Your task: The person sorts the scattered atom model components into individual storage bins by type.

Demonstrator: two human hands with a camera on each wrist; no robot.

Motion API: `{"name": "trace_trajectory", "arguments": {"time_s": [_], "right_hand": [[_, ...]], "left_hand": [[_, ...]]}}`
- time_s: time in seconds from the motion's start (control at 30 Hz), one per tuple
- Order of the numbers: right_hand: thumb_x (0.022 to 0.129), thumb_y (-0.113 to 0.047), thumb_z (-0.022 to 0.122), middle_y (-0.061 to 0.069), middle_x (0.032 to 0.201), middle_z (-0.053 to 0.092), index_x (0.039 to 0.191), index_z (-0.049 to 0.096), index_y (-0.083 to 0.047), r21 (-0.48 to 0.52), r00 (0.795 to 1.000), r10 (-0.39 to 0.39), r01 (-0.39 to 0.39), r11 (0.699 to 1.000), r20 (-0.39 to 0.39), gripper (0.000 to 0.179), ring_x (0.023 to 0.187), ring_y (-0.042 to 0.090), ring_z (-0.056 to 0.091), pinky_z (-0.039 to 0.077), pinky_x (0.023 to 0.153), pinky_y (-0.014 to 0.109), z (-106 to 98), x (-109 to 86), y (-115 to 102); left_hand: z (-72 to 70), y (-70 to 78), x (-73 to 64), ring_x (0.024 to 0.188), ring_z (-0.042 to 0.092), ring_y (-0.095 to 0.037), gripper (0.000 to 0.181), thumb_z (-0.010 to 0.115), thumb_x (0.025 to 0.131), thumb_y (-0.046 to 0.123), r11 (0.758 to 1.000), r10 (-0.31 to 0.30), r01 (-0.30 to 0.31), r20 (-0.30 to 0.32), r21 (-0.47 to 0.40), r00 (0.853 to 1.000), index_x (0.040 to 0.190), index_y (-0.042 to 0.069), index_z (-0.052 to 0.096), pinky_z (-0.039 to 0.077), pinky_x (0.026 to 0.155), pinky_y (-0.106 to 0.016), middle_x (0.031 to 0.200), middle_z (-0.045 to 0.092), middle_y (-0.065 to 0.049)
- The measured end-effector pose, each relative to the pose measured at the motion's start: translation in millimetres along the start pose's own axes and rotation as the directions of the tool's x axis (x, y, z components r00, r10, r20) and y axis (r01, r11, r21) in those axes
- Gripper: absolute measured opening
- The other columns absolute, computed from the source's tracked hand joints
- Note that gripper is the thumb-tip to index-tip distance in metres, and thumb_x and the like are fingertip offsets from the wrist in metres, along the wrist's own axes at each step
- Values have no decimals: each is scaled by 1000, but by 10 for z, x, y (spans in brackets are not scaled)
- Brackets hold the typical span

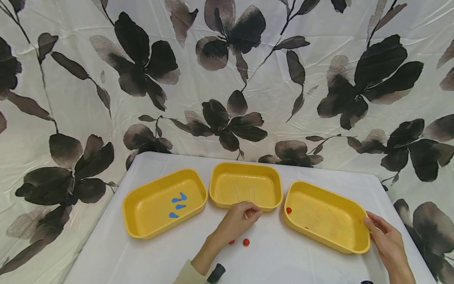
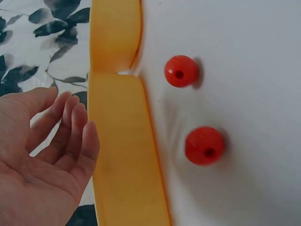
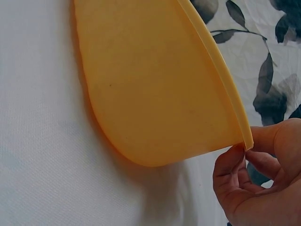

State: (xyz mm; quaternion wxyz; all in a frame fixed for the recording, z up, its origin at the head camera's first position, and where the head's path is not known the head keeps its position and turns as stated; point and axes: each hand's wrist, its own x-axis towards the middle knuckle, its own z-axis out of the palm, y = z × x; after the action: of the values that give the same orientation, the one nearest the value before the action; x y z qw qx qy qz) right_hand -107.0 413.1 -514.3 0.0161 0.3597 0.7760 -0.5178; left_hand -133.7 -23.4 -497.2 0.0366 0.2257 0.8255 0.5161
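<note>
My right hand (image 1: 388, 241) pinches the rim of the right yellow tray (image 1: 330, 221) at its right end, thumb on the inner side. In the right wrist view that end of the tray appears above the white cloth. One red bead (image 1: 289, 210) lies in this tray, and a second is mostly hidden by the near wall. My left hand (image 1: 235, 223) hovers by the front rim of the middle yellow tray (image 1: 220, 185), fingers loosely bent around nothing. Two red beads with holes, one nearer (image 2: 205, 146) and one farther (image 2: 181, 71), lie on the cloth beside it.
The middle tray has several thin pale pins (image 1: 249, 193). Several blue teardrop-shaped pieces (image 1: 180, 206) lie in the left yellow tray (image 1: 145, 213). All three trays stand along the back of the white-covered table (image 1: 283, 260), before a floral curtain (image 1: 220, 86).
</note>
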Motion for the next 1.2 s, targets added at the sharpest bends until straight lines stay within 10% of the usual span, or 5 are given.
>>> {"name": "trace_trajectory", "arguments": {"time_s": [0.73,1.2], "right_hand": [[104,-38,59,18,144,46,157,38,-4,-7,1000,2,-2,1000,-10,66,88,-4,51,51,65,10,3,20,-4],[106,-37,56,16,141,47,157,38,-3,-8,1000,-21,21,1000,-14,64,84,-9,49,51,67,9,13,-40,-42]], "left_hand": [[-163,-299,-430,79,60,-5,5,71,98,18,991,-109,114,-75,71,991,94,17,74,54,73,-24,87,65,11],[-189,-409,-652,75,57,-9,16,81,88,11,982,-167,162,43,97,985,102,7,74,46,70,-23,93,67,1]]}}
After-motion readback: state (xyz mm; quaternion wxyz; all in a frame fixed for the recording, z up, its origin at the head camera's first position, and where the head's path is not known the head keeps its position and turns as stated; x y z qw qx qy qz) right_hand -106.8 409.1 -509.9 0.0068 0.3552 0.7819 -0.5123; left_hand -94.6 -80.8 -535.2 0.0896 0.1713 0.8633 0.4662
